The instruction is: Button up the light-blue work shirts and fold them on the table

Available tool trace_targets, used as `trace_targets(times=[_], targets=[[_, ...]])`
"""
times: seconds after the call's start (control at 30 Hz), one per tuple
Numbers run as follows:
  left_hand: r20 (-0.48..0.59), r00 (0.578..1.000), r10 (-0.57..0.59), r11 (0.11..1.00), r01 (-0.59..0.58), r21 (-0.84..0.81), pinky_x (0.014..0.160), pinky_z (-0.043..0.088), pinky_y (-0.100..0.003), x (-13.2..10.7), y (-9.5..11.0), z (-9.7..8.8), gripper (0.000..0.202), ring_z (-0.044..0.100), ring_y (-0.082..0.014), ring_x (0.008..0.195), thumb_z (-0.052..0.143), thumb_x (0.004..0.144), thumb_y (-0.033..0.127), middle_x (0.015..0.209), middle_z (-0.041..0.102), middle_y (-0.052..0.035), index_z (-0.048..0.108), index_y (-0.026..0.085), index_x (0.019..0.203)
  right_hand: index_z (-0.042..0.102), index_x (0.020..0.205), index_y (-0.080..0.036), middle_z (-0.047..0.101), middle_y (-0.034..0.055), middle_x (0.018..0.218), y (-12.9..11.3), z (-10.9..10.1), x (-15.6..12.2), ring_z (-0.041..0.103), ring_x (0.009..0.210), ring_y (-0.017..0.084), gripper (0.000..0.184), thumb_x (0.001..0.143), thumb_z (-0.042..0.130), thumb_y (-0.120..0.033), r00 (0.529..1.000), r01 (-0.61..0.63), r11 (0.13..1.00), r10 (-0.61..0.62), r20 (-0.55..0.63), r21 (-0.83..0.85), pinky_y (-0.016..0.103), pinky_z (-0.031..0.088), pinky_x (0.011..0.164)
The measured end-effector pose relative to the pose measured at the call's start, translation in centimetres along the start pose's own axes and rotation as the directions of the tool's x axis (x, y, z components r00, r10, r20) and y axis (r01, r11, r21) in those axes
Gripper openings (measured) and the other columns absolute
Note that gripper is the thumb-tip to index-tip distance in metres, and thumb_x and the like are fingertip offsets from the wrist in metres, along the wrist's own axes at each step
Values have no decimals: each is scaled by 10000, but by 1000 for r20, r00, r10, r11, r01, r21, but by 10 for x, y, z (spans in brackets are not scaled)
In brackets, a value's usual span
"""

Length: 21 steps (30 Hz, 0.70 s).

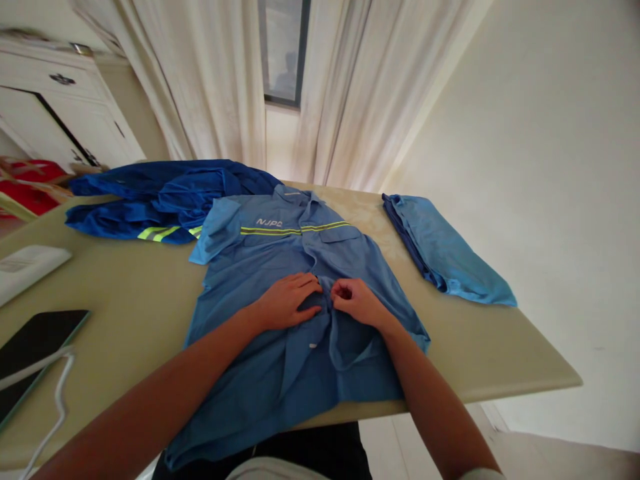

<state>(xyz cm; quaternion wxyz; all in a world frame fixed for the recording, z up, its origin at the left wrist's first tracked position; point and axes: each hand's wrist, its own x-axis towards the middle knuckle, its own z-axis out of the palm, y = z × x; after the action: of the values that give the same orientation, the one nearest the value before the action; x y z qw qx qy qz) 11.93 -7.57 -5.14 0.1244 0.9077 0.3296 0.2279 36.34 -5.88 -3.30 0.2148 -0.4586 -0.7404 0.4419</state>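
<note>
A light blue work shirt (280,267) with a yellow reflective stripe and white lettering lies spread on the table (125,293), collar away from me. Both my hands meet at its front placket near the middle. My left hand (287,301) rests on the left front panel with its fingers pinching the placket edge. Just to its right, my right hand (356,300) is curled with its fingertips pinched on the opposite edge of the placket. The lower front hangs open and wrinkled toward me.
A dark blue garment (165,193) with reflective stripes is heaped at the back left. A folded light blue garment (445,250) lies at the right edge. A dark tablet (35,347) with a white cable (57,400) and a white device (25,267) sit at the left.
</note>
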Motion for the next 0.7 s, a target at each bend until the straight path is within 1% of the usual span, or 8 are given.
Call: trace_targets(times=[0.07, 0.13, 0.2, 0.27, 0.33, 0.4, 0.5, 0.7], targets=[[2, 1000, -5, 1000, 5, -31, 1042, 494, -392, 1, 0, 1, 370, 645, -258, 1189, 605, 1024, 449, 1273, 696, -105, 628, 209, 1304, 610, 751, -194, 527, -62, 615, 1, -3, -2, 434, 556, 96, 145, 765, 648, -334, 1000, -17, 991, 14, 25, 131, 220, 334, 541], [32, 999, -8, 999, 9, -44, 956, 514, -361, 2, 1, 2, 281, 677, -235, 1067, 562, 1051, 423, 1142, 728, -85, 676, 209, 1194, 598, 750, -196, 509, -68, 609, 1, -4, -2, 416, 549, 90, 175, 767, 653, -361, 1000, -18, 983, 15, 16, 184, 219, 326, 534], [49, 999, -19, 999, 22, -49, 875, 513, -332, 1, 2, 3, 227, 683, -213, 955, 538, 1059, 362, 1018, 731, -64, 706, 209, 1054, 596, 745, -195, 506, -67, 609, -1, -4, -2, 417, 550, 89, 187, 770, 657, -371, 1000, -12, 983, 15, -14, 182, 218, 327, 534], [32, 998, -51, 997, 53, -63, 844, 506, -315, 1, 2, 3, 173, 688, -204, 922, 571, 1029, 308, 976, 734, -54, 712, 209, 1014, 603, 743, -195, 515, -62, 612, -3, -2, -3, 429, 552, 91, 176, 769, 657, -360, 998, -6, 990, 13, -54, 141, 218, 335, 534], [19, 996, -90, 992, 91, -83, 824, 505, -304, 2, 3, 4, 137, 699, -202, 911, 619, 984, 272, 975, 747, -45, 721, 214, 1056, 616, 749, -194, 535, -54, 619, -5, 1, -4, 452, 556, 95, 147, 772, 650, -335, 995, 11, 997, -4, -98, 71, 219, 351, 540], [18, 992, -122, 988, 123, -89, 812, 507, -304, 2, 4, 4, 157, 708, -201, 895, 640, 959, 253, 976, 760, -39, 731, 222, 1083, 634, 763, -192, 560, -46, 623, -8, 5, -6, 481, 559, 101, 131, 794, 644, -319, 991, 35, 999, -35, -133, -3, 222, 369, 549], [-8, 988, -154, 985, 153, -78, 815, 511, -307, 2, 5, 6, 139, 714, -202, 886, 648, 951, 249, 966, 768, -35, 742, 226, 1051, 658, 801, -192, 600, -38, 635, -13, 10, -10, 530, 565, 111, 131, 833, 671, -319, 987, 66, 993, -79, -137, -94, 227, 392, 564], [-66, 990, -123, 992, 124, 11, 815, 517, -325, -1, 5, 11, 133, 716, -214, 875, 676, 940, 256, 948, 766, -35, 747, 221, 1048, 649, 810, -203, 638, -27, 678, -23, 19, -16, 568, 603, 125, 65, 826, 704, -233, 976, 92, 959, -140, -167, -268, 240, 401, 619]])
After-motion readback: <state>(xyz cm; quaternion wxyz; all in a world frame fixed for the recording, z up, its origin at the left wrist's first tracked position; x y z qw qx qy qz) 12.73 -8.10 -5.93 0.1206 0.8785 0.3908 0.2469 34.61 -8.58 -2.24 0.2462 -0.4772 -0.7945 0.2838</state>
